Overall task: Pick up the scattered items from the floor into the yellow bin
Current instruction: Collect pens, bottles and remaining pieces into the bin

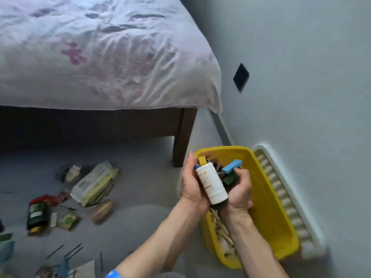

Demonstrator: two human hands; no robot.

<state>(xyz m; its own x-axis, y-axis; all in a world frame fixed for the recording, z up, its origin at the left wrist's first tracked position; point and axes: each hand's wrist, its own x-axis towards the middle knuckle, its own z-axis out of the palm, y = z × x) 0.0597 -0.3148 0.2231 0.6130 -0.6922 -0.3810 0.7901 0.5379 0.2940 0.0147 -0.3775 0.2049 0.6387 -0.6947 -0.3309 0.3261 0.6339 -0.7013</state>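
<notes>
The yellow bin stands on the grey floor by the wall at lower right, with pale sticks lying inside it. Both hands are cupped together above the bin's near side. My left hand cradles a white bottle and a yellow block. Blue and green blocks rest in my right hand. On the floor at left lie a pale green packet, a dark green jar, small sachets and other blurred items.
A bed with a pale floral cover fills the upper left; its dark wooden leg stands just behind the bin. A white ridged tray lies between bin and wall. A black plate sits on the wall.
</notes>
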